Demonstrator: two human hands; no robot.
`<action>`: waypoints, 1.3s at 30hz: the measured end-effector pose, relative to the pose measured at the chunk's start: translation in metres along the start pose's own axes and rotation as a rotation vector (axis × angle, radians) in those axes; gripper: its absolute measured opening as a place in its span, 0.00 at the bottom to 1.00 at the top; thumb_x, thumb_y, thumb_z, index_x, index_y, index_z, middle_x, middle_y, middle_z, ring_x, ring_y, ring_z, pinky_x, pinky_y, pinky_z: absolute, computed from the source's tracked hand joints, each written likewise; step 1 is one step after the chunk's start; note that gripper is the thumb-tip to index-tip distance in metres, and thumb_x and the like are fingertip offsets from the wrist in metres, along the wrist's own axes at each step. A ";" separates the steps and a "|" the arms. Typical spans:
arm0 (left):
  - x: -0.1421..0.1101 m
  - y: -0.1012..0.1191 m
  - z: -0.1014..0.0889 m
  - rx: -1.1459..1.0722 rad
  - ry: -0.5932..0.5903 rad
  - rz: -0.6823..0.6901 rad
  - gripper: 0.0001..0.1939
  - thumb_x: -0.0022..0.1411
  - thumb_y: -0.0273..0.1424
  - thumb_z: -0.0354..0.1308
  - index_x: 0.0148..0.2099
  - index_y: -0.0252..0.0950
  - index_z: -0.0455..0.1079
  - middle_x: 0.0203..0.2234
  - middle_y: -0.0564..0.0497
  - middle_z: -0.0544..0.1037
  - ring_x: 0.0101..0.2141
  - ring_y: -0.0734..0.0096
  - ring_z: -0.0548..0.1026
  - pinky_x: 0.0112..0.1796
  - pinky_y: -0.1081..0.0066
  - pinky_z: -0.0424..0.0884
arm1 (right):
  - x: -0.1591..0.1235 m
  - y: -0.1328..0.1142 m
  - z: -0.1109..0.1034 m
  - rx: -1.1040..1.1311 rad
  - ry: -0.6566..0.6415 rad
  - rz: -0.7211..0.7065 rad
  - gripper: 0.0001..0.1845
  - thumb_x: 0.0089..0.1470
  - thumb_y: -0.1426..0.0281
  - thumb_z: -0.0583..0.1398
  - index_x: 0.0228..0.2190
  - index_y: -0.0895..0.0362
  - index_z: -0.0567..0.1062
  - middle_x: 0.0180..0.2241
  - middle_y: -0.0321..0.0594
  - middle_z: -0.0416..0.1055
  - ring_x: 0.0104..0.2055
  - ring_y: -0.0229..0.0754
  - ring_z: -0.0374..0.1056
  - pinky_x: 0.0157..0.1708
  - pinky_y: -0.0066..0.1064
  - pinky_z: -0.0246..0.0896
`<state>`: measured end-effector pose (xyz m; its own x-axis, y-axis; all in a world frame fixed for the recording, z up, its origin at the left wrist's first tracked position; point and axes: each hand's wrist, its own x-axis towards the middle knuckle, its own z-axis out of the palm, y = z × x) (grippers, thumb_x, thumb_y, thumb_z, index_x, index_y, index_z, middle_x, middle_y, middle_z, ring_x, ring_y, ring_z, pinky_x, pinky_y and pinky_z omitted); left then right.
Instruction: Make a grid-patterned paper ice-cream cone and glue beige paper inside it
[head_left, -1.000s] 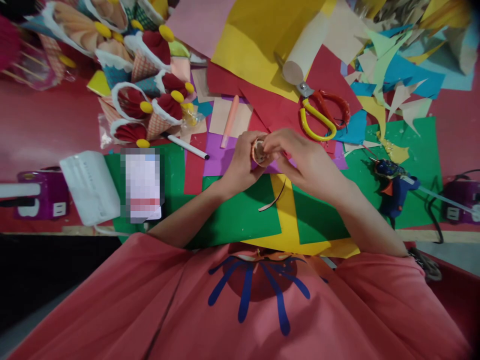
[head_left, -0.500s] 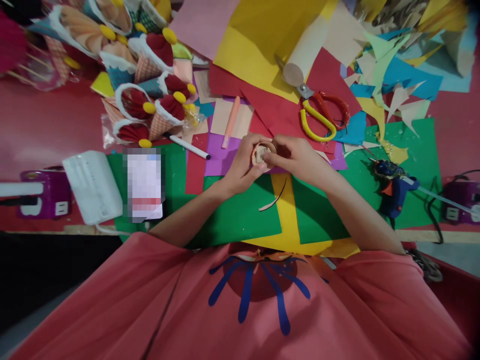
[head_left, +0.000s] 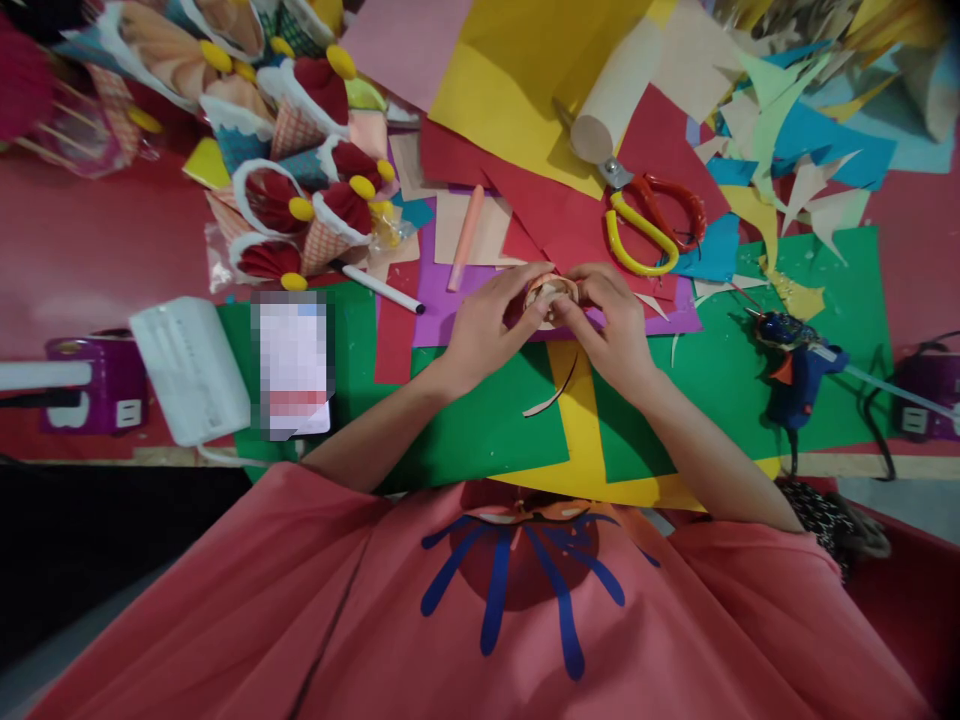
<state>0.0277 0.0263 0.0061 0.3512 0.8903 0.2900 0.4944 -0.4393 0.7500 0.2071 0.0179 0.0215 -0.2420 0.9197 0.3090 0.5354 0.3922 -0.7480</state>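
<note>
A small round peach-coloured piece (head_left: 553, 288), pale inside and probably paper, is held up between both hands. My left hand (head_left: 496, 322) curls round its left side with the thumb pressed on the near edge. On the other side, my right hand (head_left: 613, 322) grips it, its thumb tip close to the left thumb. Fingers cover much of the piece, so its exact shape is unclear. Below the hands a thin curved paper strip (head_left: 552, 398) lies across the green and yellow sheets.
Scissors (head_left: 641, 232) and a cardboard tube (head_left: 616, 95) lie beyond my right hand. A blue glue gun (head_left: 796, 380) rests at right. To the left are a marker (head_left: 384, 288), a phone (head_left: 294, 365) and a white box (head_left: 191, 370). Several fabric cones (head_left: 337, 220) crowd the back left.
My right hand has turned and lowered around the piece, and its thumb has come nearer the left thumb. Both hands and the piece appear slightly further right.
</note>
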 end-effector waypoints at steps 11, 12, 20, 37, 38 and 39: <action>-0.007 -0.003 0.006 0.215 0.007 -0.059 0.23 0.69 0.46 0.43 0.58 0.38 0.63 0.41 0.46 0.80 0.36 0.66 0.79 0.35 0.70 0.72 | -0.015 0.002 0.015 0.180 -0.046 0.164 0.16 0.61 0.58 0.54 0.45 0.55 0.66 0.32 0.41 0.73 0.31 0.42 0.72 0.31 0.33 0.68; -0.007 -0.004 0.006 0.228 0.004 -0.044 0.23 0.70 0.45 0.42 0.58 0.39 0.63 0.40 0.46 0.80 0.35 0.66 0.79 0.35 0.70 0.71 | -0.016 0.002 0.016 0.184 -0.047 0.173 0.16 0.61 0.58 0.54 0.46 0.55 0.65 0.32 0.40 0.74 0.30 0.42 0.72 0.30 0.34 0.68; -0.006 0.006 0.000 0.065 0.107 0.083 0.21 0.69 0.47 0.42 0.56 0.43 0.62 0.44 0.46 0.75 0.43 0.66 0.75 0.43 0.64 0.73 | -0.019 -0.003 0.024 0.424 -0.195 0.164 0.26 0.65 0.55 0.46 0.60 0.50 0.50 0.46 0.43 0.73 0.32 0.38 0.74 0.29 0.31 0.71; -0.007 0.003 0.008 0.070 0.172 0.239 0.17 0.70 0.33 0.44 0.49 0.40 0.74 0.38 0.48 0.75 0.40 0.71 0.76 0.40 0.69 0.75 | -0.016 -0.002 0.031 0.757 -0.237 0.416 0.15 0.59 0.56 0.57 0.41 0.53 0.65 0.25 0.31 0.69 0.23 0.35 0.72 0.16 0.23 0.64; -0.007 0.002 0.009 0.061 0.171 0.240 0.16 0.70 0.32 0.44 0.48 0.39 0.74 0.38 0.48 0.75 0.40 0.71 0.76 0.40 0.69 0.75 | -0.016 -0.001 0.033 0.761 -0.230 0.413 0.15 0.58 0.56 0.58 0.41 0.53 0.65 0.25 0.31 0.69 0.23 0.35 0.72 0.17 0.24 0.65; -0.007 0.002 0.009 0.062 0.166 0.231 0.16 0.70 0.31 0.44 0.48 0.39 0.74 0.38 0.48 0.76 0.39 0.71 0.76 0.40 0.69 0.75 | -0.017 -0.001 0.034 0.765 -0.221 0.412 0.15 0.58 0.56 0.58 0.40 0.53 0.65 0.25 0.30 0.69 0.22 0.36 0.72 0.17 0.25 0.66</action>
<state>0.0335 0.0181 0.0004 0.3274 0.7710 0.5462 0.4664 -0.6346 0.6163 0.1831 0.0017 -0.0022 -0.3424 0.9304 -0.1311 -0.0524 -0.1582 -0.9860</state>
